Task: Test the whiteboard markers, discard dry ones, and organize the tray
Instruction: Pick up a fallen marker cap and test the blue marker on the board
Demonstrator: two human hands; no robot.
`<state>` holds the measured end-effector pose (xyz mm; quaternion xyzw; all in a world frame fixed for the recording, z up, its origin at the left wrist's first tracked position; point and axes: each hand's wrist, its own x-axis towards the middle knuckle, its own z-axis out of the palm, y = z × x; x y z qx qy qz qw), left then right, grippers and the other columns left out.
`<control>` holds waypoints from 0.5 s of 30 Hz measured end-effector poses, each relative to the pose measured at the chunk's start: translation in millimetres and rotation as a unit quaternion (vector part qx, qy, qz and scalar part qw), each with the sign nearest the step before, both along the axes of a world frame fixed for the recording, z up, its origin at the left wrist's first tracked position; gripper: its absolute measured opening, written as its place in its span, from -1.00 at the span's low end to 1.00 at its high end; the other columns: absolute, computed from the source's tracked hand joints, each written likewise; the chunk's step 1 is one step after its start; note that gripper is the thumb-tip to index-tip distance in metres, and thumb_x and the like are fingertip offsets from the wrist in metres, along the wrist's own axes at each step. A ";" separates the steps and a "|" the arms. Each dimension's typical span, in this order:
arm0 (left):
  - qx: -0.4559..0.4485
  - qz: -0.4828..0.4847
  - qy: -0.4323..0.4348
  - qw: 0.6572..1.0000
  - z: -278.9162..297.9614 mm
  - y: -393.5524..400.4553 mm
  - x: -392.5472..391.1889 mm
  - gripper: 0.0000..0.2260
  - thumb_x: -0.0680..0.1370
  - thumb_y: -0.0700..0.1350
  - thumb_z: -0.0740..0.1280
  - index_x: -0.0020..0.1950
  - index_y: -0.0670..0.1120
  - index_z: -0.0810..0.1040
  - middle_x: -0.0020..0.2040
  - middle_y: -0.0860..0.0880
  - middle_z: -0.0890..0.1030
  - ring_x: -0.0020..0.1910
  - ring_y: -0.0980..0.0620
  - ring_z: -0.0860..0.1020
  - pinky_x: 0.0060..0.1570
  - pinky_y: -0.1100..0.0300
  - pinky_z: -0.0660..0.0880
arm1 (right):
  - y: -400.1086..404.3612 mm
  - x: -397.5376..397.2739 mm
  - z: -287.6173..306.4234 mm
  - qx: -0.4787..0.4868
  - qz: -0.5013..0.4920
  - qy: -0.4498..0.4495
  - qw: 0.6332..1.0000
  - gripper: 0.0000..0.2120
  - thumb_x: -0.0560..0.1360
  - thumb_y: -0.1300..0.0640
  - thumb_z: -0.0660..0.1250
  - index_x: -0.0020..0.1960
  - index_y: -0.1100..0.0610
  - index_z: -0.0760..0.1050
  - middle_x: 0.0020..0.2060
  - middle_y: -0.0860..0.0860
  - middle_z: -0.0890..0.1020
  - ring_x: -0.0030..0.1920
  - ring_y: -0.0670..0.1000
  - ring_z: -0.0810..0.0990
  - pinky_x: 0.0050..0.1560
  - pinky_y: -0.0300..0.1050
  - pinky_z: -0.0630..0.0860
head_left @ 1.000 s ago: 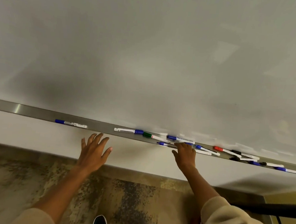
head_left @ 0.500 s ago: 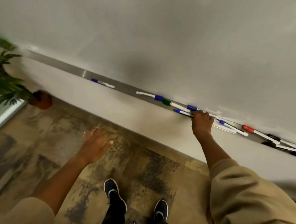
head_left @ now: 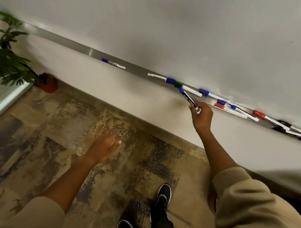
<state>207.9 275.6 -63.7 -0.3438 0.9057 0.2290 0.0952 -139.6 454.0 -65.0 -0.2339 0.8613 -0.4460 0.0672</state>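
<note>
Overhead, the wide white whiteboard [head_left: 191, 26] fills the upper frame, its long steel tray [head_left: 135, 70] slanting down toward the right edge. Below, the left hand [head_left: 104, 146] hangs relaxed, holding nothing, lower centre. Right of centre, the right hand [head_left: 202, 115] pinches the blue-capped black marker [head_left: 188, 100], its long axis pointing up-left, cap near the tray.

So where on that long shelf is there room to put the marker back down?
The tray is bare from its plant end up to the lone blue-capped marker, with another gap between that one and the white marker. Past the right hand, the markers pile up and overlap, so it is crowded there.
</note>
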 end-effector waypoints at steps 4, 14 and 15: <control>0.060 0.022 0.015 0.998 -26.5 8.8 18.4 -0.32 0.51 0.36 -0.05 0.40 -0.06 0.43 0.43 -0.17 0.39 0.45 -0.18 0.27 0.40 -0.22 0.24 | -3.0 61.2 -3.8 -0.075 0.005 -0.129 0.989 -0.70 0.54 0.16 0.43 0.26 0.13 0.62 0.09 0.00 0.69 0.03 -0.06 0.61 -0.08 -0.45 0.41; 0.148 0.130 -0.006 0.980 -136.9 61.2 100.9 -0.54 0.62 0.15 0.18 0.42 -0.09 0.42 0.38 -0.12 0.42 0.39 -0.16 0.33 0.36 -0.08 0.31 | -31.6 194.7 -90.1 -0.183 -0.002 -0.434 0.882 -0.65 0.54 0.24 0.40 0.32 0.27 0.54 0.07 0.07 0.66 0.10 -0.03 0.57 0.21 -0.12 0.47; 0.154 0.142 -0.005 0.978 -155.4 65.1 106.9 -0.51 0.61 0.19 0.17 0.42 -0.08 0.42 0.37 -0.12 0.42 0.39 -0.17 0.33 0.34 -0.10 0.32 | -35.9 202.9 -103.8 -0.182 0.008 -0.439 0.880 -0.65 0.55 0.26 0.38 0.32 0.29 0.53 0.03 0.06 0.66 0.03 -0.06 0.57 0.09 -0.19 0.49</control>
